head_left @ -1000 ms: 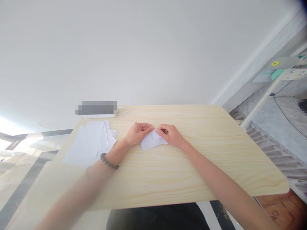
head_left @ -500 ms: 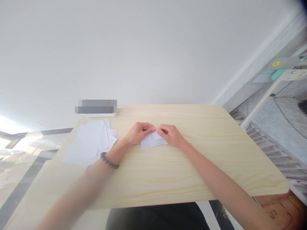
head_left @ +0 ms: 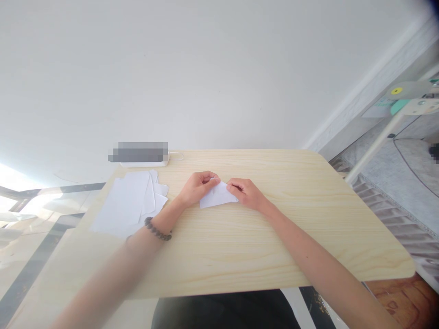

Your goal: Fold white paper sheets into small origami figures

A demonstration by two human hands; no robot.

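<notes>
A small piece of white paper (head_left: 218, 195) is held between my two hands, over the middle of the table. Its lower edge slants slightly up to the right, and its upper part is partly covered by fingers. My left hand (head_left: 200, 186) pinches the upper left of the paper, thumb on top. At the upper right side, my right hand (head_left: 246, 192) grips it between thumb and curled fingers. Beyond my left forearm lies a stack of white paper sheets (head_left: 125, 196), several with uneven edges.
The pale wooden table (head_left: 291, 237) has rounded corners and stands against a white wall (head_left: 219, 82). A white device with a blurred-out top (head_left: 144, 163) and a cable sits at the back left. A white metal frame (head_left: 373, 146) rises at the right beyond the table.
My hands have drawn slightly apart, the left fingers shifting up and left. The paper's face between them shows more fully, and its lower edge sits a little higher.
</notes>
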